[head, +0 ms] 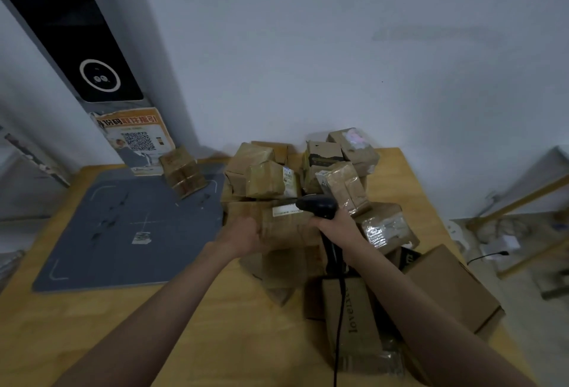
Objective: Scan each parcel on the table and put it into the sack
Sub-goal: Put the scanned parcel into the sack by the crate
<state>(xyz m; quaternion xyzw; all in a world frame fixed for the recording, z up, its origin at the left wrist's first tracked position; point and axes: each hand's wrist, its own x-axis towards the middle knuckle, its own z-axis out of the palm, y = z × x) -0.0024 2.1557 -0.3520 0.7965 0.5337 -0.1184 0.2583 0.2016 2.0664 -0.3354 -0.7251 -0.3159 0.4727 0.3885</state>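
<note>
A heap of brown cardboard parcels covers the right half of the wooden table. My left hand grips the left edge of a flat brown parcel in the middle of the heap. Its white label faces up. My right hand holds a black handheld scanner, whose head points left at that label. The scanner's black cable runs down toward me. No sack is in view.
A grey mat lies on the table's left half with a small taped box at its far corner. A tall kiosk with a QR poster stands behind it. More boxes lie by the right edge.
</note>
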